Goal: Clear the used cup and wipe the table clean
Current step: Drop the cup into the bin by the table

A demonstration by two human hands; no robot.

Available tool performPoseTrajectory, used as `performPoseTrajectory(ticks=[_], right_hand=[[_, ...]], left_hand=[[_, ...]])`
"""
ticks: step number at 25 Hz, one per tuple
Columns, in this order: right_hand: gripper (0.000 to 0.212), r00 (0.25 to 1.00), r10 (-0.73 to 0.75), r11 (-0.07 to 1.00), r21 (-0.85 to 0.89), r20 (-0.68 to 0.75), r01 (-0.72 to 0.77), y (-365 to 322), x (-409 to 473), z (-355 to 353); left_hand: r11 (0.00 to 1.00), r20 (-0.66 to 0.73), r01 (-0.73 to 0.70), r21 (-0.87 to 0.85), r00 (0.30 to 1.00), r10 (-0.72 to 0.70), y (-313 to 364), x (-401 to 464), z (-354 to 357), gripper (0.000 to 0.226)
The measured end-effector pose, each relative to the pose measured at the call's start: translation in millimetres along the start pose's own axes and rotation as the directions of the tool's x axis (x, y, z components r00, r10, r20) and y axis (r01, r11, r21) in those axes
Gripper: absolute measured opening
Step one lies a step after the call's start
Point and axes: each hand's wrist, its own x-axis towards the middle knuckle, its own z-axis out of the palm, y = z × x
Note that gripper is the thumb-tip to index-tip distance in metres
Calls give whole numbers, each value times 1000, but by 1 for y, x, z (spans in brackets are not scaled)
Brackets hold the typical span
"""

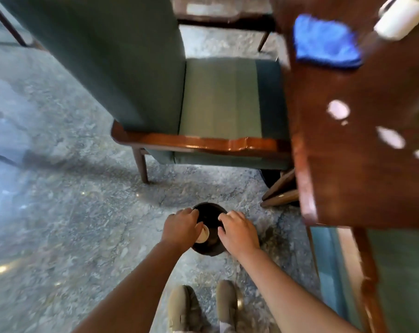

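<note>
At lower centre, the left hand [180, 228] grips one paper cup [203, 233] over one black bin [209, 213], right hand [237, 230] spread loose; one blue cloth [326, 43] lies on the worktop [362, 164] upper right.

One head view looks steeply down from standing height, facing the floor [59, 188], table [359, 164] at right.

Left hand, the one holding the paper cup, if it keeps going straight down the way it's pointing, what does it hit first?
Most likely the open mouth of the black bin on the floor. The left hand holds the cup right over it, with nothing visible between, though depth is uncertain.
</note>
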Motion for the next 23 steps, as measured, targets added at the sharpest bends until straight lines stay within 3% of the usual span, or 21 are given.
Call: performPoseTrajectory(ticks=[6, 12, 23], right_hand=[[28, 988, 32, 998, -40, -150, -38, -78, -53, -176], [27, 915, 74, 986, -106, -396, -126, -89, -100, -304], [29, 806, 165, 966, -70, -568, -248, -14, -170, -364]], left_hand=[[985, -108, -111, 134, 986, 126, 60, -72, -182, 35], [938, -277, -227, 262, 913, 299, 121, -113, -302, 35], [867, -353, -392, 309, 799, 487, 234, -130, -323, 35]])
